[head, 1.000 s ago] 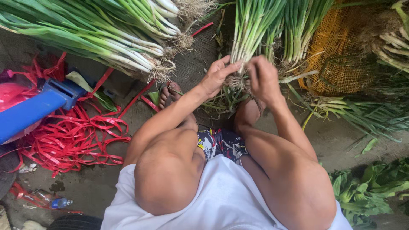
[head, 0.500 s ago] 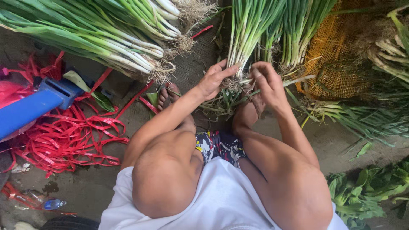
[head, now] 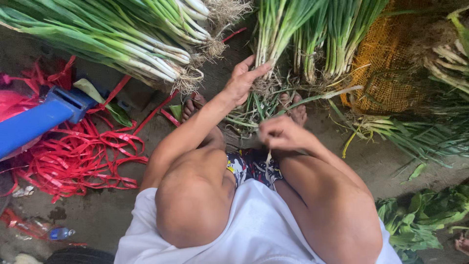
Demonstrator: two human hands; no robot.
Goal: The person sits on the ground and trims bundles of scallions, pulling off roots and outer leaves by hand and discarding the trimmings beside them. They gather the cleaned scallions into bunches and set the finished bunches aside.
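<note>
Two hands work the scallions: left hand (head: 243, 80), fingers spread, steadies an upright bunch (head: 273, 34) at its roots; right hand (head: 283, 134), closed, pinches a pale strip. Cleaned bundles (head: 132, 39) lie left; loose stalks (head: 415, 137) remain on the floor (head: 361, 161).

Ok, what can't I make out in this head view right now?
- Right hand: blurred, so what it pinches is unclear.
- Roots of the green onion bunch: covered by the left hand.
- Blue bar: cut off by the left edge.
- Orange net sack: contents hidden by mesh.
</note>
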